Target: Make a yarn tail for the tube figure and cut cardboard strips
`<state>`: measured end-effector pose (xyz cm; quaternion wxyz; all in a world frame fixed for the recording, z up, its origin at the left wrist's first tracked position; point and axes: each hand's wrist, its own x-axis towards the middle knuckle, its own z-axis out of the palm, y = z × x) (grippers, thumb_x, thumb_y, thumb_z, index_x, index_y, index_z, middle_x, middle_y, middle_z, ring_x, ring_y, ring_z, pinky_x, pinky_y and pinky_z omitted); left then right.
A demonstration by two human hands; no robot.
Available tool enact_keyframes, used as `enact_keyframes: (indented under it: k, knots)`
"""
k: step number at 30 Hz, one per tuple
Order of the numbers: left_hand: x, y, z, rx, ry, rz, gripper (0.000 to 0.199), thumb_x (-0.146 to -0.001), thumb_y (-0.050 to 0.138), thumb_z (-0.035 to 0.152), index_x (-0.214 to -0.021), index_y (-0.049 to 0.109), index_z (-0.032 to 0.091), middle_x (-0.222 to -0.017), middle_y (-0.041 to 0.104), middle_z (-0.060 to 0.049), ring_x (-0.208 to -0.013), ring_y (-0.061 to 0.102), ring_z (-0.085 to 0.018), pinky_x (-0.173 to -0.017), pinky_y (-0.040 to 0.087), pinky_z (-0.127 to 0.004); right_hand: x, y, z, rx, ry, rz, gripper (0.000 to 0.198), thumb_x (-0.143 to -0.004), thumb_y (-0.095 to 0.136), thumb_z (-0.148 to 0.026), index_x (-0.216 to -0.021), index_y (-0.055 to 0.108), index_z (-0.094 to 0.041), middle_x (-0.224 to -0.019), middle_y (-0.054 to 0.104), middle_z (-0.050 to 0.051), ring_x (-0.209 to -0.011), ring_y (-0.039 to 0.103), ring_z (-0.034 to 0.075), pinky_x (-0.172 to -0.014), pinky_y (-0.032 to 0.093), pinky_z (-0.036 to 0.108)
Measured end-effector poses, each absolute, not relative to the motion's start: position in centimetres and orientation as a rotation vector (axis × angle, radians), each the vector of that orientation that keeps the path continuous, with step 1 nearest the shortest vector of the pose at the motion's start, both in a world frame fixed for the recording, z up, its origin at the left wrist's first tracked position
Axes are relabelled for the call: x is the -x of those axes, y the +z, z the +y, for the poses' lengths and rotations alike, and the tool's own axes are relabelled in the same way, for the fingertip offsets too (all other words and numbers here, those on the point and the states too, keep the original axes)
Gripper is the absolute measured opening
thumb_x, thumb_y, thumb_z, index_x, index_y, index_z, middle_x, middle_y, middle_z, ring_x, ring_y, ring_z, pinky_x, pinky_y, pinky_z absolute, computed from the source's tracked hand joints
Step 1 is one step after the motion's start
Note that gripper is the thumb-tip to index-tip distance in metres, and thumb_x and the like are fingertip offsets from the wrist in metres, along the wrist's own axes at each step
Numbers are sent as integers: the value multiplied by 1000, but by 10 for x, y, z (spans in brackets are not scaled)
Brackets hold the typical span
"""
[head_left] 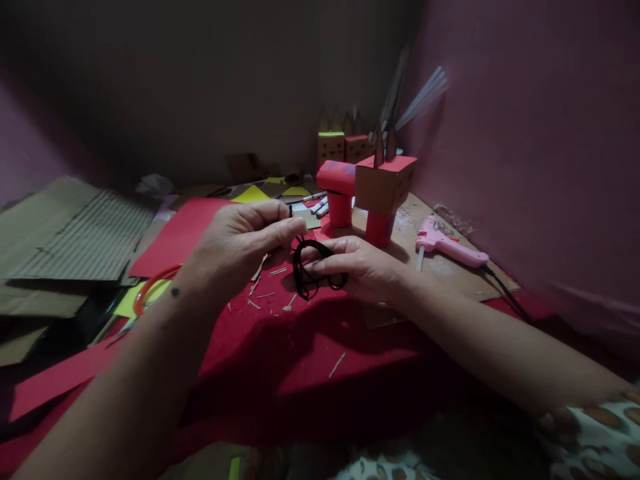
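A looped bundle of thin black cord [299, 270] hangs between my two hands over the red tabletop. My left hand [255, 230] pinches one end of the cord between thumb and forefinger. Around the loops, the fingers of my right hand [357, 263] are curled, with the cord draped over them. Just beyond, a cardboard animal figure [380, 187] with a boxy head, pointed ears and a red body stands on red legs.
A pink glue gun [450, 247] lies on a cardboard sheet at the right, its cable trailing off. Red paper [175, 233], stacked corrugated cardboard [75, 233] and orange-handled scissors [145, 293] are at the left. Smaller box figures [331, 147] stand behind; cardboard scraps litter the red surface.
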<state>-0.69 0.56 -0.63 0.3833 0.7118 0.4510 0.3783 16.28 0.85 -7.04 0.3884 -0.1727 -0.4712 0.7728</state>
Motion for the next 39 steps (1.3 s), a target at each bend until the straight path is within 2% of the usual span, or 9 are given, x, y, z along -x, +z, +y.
enact_keyframes:
  k: [6,10,16,22,26,29,32,39]
  knots:
    - [-1,-2,5,-1837,1034,1127,20,-77,64,28,-61,59,16,-48,49,4,-41,40,-5,-37,28,-17,-159,-74,9,402,1952,-1130,31,-58,53,3,-84,62,-12,-65,59,-2,-66,63,13,-78,51,33]
    - [-4,2,4,-1887,1020,1154,22,-77,64,27,-58,58,16,-46,50,3,-42,40,-5,-39,28,-18,-160,-74,10,489,1869,-1169,38,-55,49,4,-88,61,-12,-70,62,2,-67,63,14,-72,52,31]
    - [-6,5,3,-1941,1011,1157,25,-77,64,27,-56,56,16,-46,49,3,-43,40,-5,-41,29,-18,-161,-72,7,420,1880,-1144,38,-51,49,3,-85,60,-11,-78,62,4,-68,64,16,-72,52,35]
    - [-8,7,2,-1939,1008,1145,25,-78,64,29,-58,57,16,-46,49,3,-43,39,-5,-40,28,-18,-169,-70,7,280,2012,-1178,45,-51,53,3,-93,60,-13,-78,63,2,-77,62,17,-83,48,36]
    - [-10,10,1,-1951,993,1137,24,-78,63,27,-58,56,15,-46,49,3,-43,39,-5,-40,29,-17,-175,-65,9,151,2070,-1312,34,-65,62,-11,-99,60,-14,-86,65,4,-84,61,16,-87,44,32]
    - [-12,13,-1,-1952,993,1129,26,-77,64,28,-57,55,15,-45,48,4,-41,38,-4,-38,28,-16,-174,-61,10,119,2034,-1337,19,-78,57,-28,-89,62,-14,-81,65,5,-80,62,16,-86,44,30]
    - [-14,16,-3,-1955,977,1129,23,-77,64,28,-58,57,15,-46,48,4,-41,40,-5,-38,28,-16,-171,-59,11,192,1958,-1305,28,-83,52,-41,-83,61,-15,-73,63,4,-71,61,15,-81,46,31]
    - [-17,21,-7,-1987,904,1115,22,-77,63,27,-58,59,16,-47,49,3,-43,41,-5,-39,29,-17,-167,-65,7,374,1671,-1435,43,-85,46,-56,-74,57,-15,-63,60,4,-59,56,13,-62,47,27]
